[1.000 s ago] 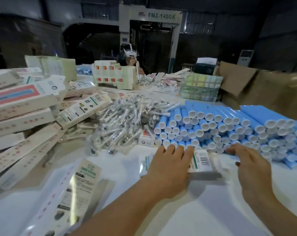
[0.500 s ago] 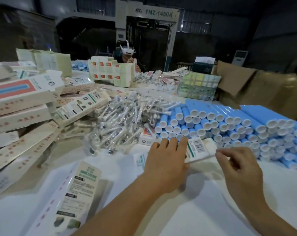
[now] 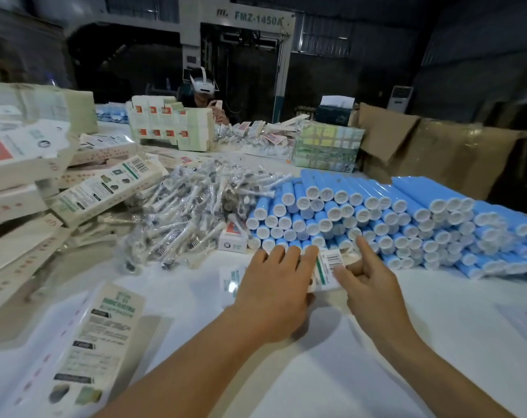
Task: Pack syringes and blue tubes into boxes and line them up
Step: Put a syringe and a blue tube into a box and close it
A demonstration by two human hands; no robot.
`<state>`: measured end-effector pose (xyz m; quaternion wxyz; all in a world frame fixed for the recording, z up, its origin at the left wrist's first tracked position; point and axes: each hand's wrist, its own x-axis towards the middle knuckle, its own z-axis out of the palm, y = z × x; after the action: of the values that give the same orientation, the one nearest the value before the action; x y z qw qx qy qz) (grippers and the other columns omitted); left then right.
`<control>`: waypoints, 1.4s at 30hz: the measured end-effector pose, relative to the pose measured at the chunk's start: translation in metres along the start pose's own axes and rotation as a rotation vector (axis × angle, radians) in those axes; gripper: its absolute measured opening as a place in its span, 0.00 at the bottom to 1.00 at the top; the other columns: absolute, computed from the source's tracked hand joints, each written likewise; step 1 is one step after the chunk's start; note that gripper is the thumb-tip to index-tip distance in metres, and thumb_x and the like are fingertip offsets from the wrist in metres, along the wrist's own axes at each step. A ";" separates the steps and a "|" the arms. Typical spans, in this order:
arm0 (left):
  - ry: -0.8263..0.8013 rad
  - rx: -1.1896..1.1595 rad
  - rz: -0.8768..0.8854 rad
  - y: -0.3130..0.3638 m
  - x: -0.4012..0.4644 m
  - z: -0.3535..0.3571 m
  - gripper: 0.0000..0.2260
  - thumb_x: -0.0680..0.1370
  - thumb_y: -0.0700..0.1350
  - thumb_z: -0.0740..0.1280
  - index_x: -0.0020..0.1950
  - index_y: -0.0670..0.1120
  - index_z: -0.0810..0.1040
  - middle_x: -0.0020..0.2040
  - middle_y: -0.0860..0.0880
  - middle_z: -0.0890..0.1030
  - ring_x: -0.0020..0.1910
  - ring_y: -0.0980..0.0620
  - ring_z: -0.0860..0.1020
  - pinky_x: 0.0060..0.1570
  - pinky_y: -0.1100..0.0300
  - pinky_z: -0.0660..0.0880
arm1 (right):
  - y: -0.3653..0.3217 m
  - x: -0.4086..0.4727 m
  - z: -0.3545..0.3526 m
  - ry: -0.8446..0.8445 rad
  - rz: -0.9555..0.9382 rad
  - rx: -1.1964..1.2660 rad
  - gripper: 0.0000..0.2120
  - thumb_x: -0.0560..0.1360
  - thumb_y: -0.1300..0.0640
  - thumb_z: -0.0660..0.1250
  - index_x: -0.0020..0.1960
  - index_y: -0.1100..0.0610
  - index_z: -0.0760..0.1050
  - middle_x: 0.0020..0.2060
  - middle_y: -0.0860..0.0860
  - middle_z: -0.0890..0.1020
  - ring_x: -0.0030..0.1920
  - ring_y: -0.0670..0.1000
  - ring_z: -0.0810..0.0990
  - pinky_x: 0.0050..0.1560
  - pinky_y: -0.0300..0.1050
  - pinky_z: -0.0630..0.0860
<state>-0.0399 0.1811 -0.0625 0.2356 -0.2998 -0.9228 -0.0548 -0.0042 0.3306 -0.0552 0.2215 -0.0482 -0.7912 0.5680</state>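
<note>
We see our left hand (image 3: 274, 285) lying flat, fingers straight, on a white box (image 3: 327, 271) at the centre of the white surface (image 3: 362, 357); the hand hides most of the box, only its barcode end and a green stripe show, print too small to read. Our right hand (image 3: 368, 282) sits at the box's 3 o'clock end, thumb on the barcode flap, index pointing up toward 12, other fingers curled; we cannot tell if it truly pinches the flap. Blue tubes (image 3: 392, 218) with white caps are stacked in a pile from 12 to 3 o'clock of the box, cut off at the right edge. Bagged syringes (image 3: 183, 215) heap at 10 o'clock, details lost in plastic glare. A small red-and-white carton (image 3: 233, 236) is wedged between the two heaps. Flat unfolded cartons (image 3: 27, 182) pile at 9 o'clock, one flat carton (image 3: 84, 351) at 7, blurred. Far at 12 a person in a headset (image 3: 202, 86) sits, half hidden behind stacked boxes (image 3: 168, 125).
</note>
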 end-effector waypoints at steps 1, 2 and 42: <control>-0.003 0.008 0.004 0.001 0.000 0.000 0.31 0.79 0.58 0.57 0.76 0.48 0.47 0.66 0.47 0.65 0.61 0.45 0.63 0.60 0.50 0.60 | 0.000 0.001 0.000 -0.001 0.016 0.012 0.24 0.76 0.62 0.66 0.70 0.49 0.68 0.32 0.47 0.76 0.28 0.39 0.74 0.32 0.35 0.70; -0.002 0.015 0.005 0.001 -0.001 0.000 0.32 0.79 0.58 0.57 0.76 0.48 0.46 0.66 0.47 0.65 0.61 0.46 0.62 0.60 0.51 0.60 | -0.001 0.000 0.000 0.011 0.021 0.033 0.17 0.76 0.63 0.67 0.63 0.52 0.74 0.32 0.46 0.78 0.29 0.39 0.75 0.32 0.34 0.70; 0.077 -0.026 -0.003 0.014 -0.002 -0.004 0.33 0.77 0.61 0.55 0.77 0.48 0.50 0.64 0.50 0.68 0.59 0.49 0.67 0.55 0.56 0.65 | -0.005 0.001 -0.012 -0.101 0.185 0.559 0.13 0.81 0.55 0.58 0.49 0.59 0.80 0.42 0.55 0.86 0.45 0.52 0.85 0.42 0.45 0.81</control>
<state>-0.0285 0.1906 -0.0605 0.2670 -0.2991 -0.9127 -0.0789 0.0009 0.3394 -0.0469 0.1337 -0.0291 -0.6065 0.7832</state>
